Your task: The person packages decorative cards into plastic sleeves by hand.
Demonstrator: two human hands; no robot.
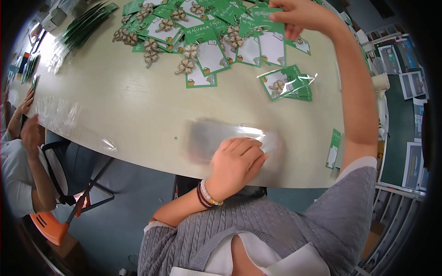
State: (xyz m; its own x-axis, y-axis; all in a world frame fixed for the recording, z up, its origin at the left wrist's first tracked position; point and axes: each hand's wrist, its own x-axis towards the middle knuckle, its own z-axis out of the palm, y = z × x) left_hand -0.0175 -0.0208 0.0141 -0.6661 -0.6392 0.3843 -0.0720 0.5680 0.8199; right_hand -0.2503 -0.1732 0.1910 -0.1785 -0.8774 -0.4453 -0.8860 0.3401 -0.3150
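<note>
My left hand [238,161], beaded bracelets at its wrist, rests with curled fingers on a blurred stack of clear plastic bags [209,135] near the table edge. At the far side, my right hand [297,18] pinches the green top of a card [272,43] with a white lower panel. It belongs to a heap of similar green cards [202,32], many with metal four-leaf-clover keychains [186,66] attached. Nearer me on the right lies a small pile of bagged cards [289,83], a clover keychain on the top one.
A single green card [333,148] lies by the table's right edge. Long green-topped clear packets [85,30] are fanned at the far left. Loose clear bags [57,110] lie at the left edge, where another person [23,170] sits. Beside them is an orange chair part [49,226].
</note>
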